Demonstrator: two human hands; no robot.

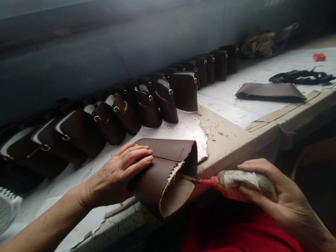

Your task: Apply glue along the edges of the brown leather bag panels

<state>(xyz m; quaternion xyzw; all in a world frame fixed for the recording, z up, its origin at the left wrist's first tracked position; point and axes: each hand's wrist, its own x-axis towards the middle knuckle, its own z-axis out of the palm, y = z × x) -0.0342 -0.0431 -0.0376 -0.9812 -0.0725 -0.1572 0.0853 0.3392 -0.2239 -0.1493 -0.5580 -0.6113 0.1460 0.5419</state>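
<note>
Two hands are engaged: the left hand is pressed flat on the folded leather piece to steady it, while the glue bottle is gripped by the right hand, nozzle at the open seam.

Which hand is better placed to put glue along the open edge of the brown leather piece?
Probably the right hand: it holds the glue bottle with its nozzle at the leather piece. The left hand presses it flat.

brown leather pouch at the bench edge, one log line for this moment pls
left hand flat on brown leather pouch | right hand grips squeeze bottle, red nozzle at pouch's open seam | finished brown bags behind
</note>
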